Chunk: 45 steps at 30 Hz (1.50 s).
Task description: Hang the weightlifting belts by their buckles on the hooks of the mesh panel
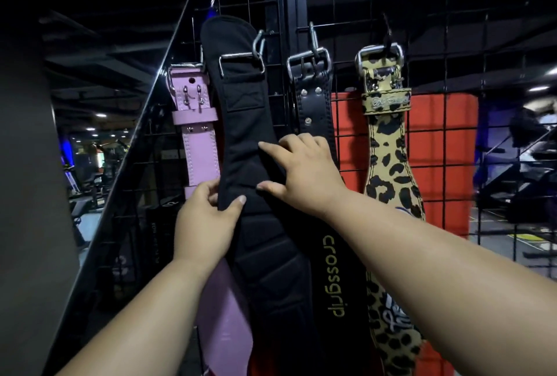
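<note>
Several belts hang side by side on the black mesh panel. A black fabric belt hangs with its metal buckle caught on a hook. My left hand grips its left edge, thumb on the front. My right hand rests with spread fingers on its right side. Left of it hangs a pink leather belt. To the right hang a black leather belt marked "crossgrip" and a leopard-print belt, each with its buckle on a hook.
A slanted black frame beam borders the panel on the left. A red pad stands behind the mesh at the right. Dim gym machines show at far left and far right.
</note>
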Each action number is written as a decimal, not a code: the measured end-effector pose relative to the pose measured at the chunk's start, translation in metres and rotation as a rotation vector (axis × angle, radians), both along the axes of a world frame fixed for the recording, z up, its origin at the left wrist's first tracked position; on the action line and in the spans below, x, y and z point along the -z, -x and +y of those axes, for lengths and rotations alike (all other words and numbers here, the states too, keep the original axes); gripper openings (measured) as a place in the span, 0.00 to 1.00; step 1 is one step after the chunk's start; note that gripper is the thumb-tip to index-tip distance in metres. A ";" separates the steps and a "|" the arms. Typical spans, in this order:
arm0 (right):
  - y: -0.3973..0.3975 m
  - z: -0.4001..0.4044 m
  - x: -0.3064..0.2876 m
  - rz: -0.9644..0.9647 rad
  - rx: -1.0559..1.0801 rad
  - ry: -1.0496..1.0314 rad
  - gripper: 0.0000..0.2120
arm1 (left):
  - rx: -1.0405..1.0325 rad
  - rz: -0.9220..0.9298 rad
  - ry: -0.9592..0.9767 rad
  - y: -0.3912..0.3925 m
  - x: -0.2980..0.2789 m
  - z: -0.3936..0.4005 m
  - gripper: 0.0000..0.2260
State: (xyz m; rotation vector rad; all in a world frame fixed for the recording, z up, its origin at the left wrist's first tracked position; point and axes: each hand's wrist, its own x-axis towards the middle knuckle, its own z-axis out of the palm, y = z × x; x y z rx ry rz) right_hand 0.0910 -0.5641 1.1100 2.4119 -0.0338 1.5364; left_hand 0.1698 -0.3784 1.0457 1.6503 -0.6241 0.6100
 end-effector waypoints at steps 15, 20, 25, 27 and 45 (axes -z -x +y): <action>0.030 0.011 0.111 0.121 0.081 -0.198 0.40 | 0.069 0.147 -0.011 0.017 0.080 -0.003 0.18; 0.047 0.026 0.125 0.126 0.130 -0.192 0.40 | 0.145 0.174 0.009 0.016 0.087 0.007 0.15; 0.053 0.048 0.157 0.204 0.212 -0.307 0.39 | 0.178 0.176 -0.022 0.011 0.096 0.021 0.10; 0.051 0.060 0.162 0.224 0.211 -0.356 0.37 | 0.134 0.158 -0.039 0.003 0.094 0.030 0.17; 0.137 0.134 0.104 0.243 -0.555 -1.249 0.29 | 0.813 0.444 0.038 0.063 0.045 0.095 0.19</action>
